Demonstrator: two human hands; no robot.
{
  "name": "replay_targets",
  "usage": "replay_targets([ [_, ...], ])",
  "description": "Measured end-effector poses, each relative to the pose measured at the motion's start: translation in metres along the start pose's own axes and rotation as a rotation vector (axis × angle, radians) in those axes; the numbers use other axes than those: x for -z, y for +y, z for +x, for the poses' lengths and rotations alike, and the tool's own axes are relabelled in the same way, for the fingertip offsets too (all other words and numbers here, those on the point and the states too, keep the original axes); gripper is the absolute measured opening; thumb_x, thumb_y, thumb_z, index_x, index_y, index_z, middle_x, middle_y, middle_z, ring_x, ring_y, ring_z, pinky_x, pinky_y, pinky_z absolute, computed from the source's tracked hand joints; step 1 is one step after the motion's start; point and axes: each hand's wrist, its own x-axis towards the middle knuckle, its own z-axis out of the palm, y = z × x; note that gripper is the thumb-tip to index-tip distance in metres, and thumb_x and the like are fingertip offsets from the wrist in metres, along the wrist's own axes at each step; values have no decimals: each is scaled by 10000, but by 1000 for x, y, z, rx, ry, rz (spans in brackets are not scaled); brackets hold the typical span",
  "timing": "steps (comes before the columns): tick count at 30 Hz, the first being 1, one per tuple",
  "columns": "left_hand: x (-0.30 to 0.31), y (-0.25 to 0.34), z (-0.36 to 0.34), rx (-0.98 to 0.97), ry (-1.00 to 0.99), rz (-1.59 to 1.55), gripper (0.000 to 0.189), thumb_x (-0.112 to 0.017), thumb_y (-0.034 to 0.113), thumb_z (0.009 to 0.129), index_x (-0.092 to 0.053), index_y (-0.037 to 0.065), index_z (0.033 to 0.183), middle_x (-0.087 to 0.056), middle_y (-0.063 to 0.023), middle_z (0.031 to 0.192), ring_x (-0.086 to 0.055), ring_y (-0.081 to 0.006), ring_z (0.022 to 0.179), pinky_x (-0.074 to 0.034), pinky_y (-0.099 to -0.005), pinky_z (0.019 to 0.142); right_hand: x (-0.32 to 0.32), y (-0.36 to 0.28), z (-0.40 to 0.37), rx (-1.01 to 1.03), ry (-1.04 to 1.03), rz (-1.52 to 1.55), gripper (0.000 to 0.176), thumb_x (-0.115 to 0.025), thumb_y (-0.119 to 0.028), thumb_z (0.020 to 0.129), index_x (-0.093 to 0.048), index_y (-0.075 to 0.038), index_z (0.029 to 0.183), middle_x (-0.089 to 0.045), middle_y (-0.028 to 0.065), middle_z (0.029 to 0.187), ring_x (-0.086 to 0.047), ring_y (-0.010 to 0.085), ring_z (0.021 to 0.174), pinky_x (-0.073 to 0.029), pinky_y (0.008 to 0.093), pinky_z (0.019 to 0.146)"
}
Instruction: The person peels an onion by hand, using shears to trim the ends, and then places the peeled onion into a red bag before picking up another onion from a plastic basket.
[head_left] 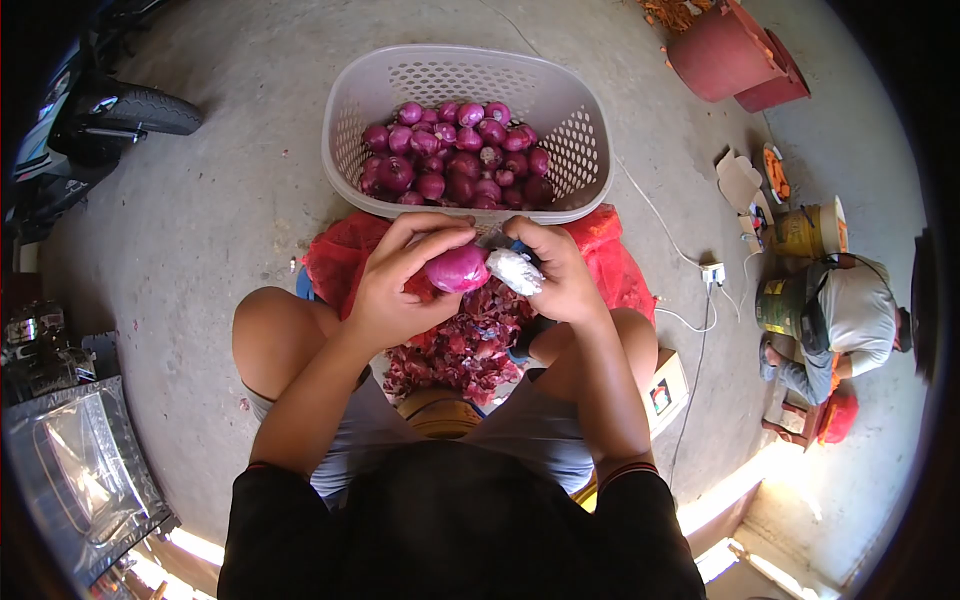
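Note:
My left hand (395, 280) is closed around a peeled purple onion (458, 268), held above my knees. My right hand (560, 270) grips a knife whose white-wrapped handle (515, 270) shows beside the onion; the blade is hidden. A pile of red onion skins (465, 345) lies between my legs on a red mesh sack (610, 260). Just beyond my hands stands a white plastic basket (350, 110) holding several peeled purple onions (455, 155).
Another person (840, 320) crouches at the right on a low red stool, near a yellow bucket (805, 232). Red tubs (735, 55) stand at the far right. A white cable with a socket (712, 272) crosses the concrete floor. A motorbike wheel (140, 110) is at the left, a clear plastic sheet (75, 470) lower left.

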Motion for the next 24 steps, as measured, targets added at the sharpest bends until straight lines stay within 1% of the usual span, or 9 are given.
replay_targets([
  [2, 1, 1, 0, -9, -18, 32, 580, -661, -65, 599, -589, 36, 1165, -552, -117, 1130, -568, -253, 1054, -464, -340, 889, 0, 3, 1, 70, -5, 1, 179, -675, -132, 758, -547, -24, 821, -516, 118, 670, -494, 236, 590, -420, 316, 574],
  [5, 2, 1, -3, 109, -70, -119, 605, -656, -111, 633, -519, -35, 1217, -528, -134, 1161, -530, -234, 1118, -436, -340, 955, 4, 2, 1, 57, -75, 0, 166, -672, -120, 752, -553, -20, 810, -517, 122, 678, -492, 240, 600, -419, 317, 582],
  [8, 2, -2, -2, 113, -28, -217, 576, -646, -73, 630, -560, 6, 1194, -548, -122, 1189, -561, -222, 1089, -450, -328, 932, 4, 6, 0, 85, -118, -15, 125, -660, -75, 760, -560, -2, 782, -541, 64, 652, -513, 154, 605, -411, 290, 568],
  [11, 1, -3, -3, 139, -23, -349, 597, -635, -97, 642, -524, -21, 1224, -553, -120, 1197, -544, -203, 1119, -442, -323, 955, 6, 9, -1, 162, -136, -83, 130, -656, -73, 759, -556, -5, 807, -549, 63, 683, -523, 151, 625, -415, 285, 581],
  [14, 1, -3, -6, 227, -7, -544, 632, -626, -117, 650, -484, -33, 1260, -558, -117, 1196, -548, -187, 1108, -440, -326, 963, 5, -2, -2, 66, 14, 61, 171, -664, -84, 729, -550, -22, 840, -547, 115, 705, -563, 259, 650, -438, 318, 607],
  [17, 4, -1, -6, 264, -53, -600, 650, -630, -111, 653, -468, -30, 1277, -556, -118, 1209, -551, -172, 1099, -443, -321, 958, 7, -3, -1, 55, 5, -6, 203, -669, -77, 710, -550, -22, 864, -561, 113, 714, -571, 279, 664, -445, 321, 616],
  [20, 5, 0, -8, 281, -83, -566, 648, -630, -107, 655, -471, -28, 1278, -551, -117, 1222, -549, -160, 1099, -442, -313, 955, 4, 2, -1, 126, -12, -43, 200, -673, -81, 696, -552, -24, 845, -557, 120, 714, -559, 304, 661, -442, 336, 610],
  [23, 4, -2, -9, 319, -105, -560, 635, -628, -98, 665, -475, -24, 1277, -553, -117, 1221, -547, -152, 1099, -444, -309, 949, 5, 0, 0, 133, -79, -74, 152, -667, -68, 732, -549, -4, 802, -570, 83, 701, -550, 177, 628, -429, 303, 588],
  [24, 4, -3, -9, 329, -107, -561, 632, -627, -96, 668, -475, -23, 1277, -553, -116, 1221, -547, -152, 1098, -445, -309, 949, 5, 2, 0, 149, -93, -84, 145, -665, -72, 733, -551, -3, 790, -564, 84, 685, -549, 181, 619, -426, 306, 581],
])
